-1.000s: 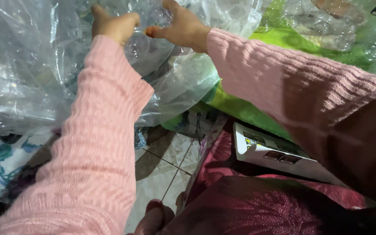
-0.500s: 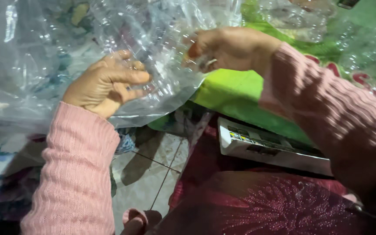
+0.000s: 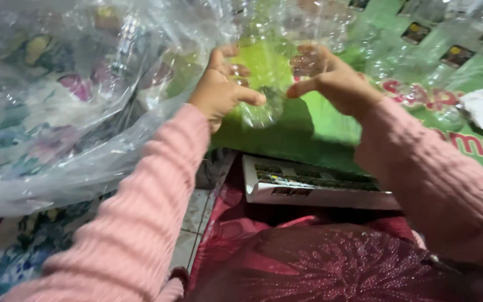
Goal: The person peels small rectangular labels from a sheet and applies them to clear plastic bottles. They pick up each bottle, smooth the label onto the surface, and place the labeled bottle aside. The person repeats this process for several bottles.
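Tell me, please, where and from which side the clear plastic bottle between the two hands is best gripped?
Grip the clear plastic bottle on its ribbed body, one hand from each side, as the left hand and right hand do. Its rounded base points toward the camera, leaving both flanks open.

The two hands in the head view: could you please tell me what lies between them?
In the head view, a clear crumpled plastic bottle sits between the left hand and right hand, both gripping it above the green cloth.
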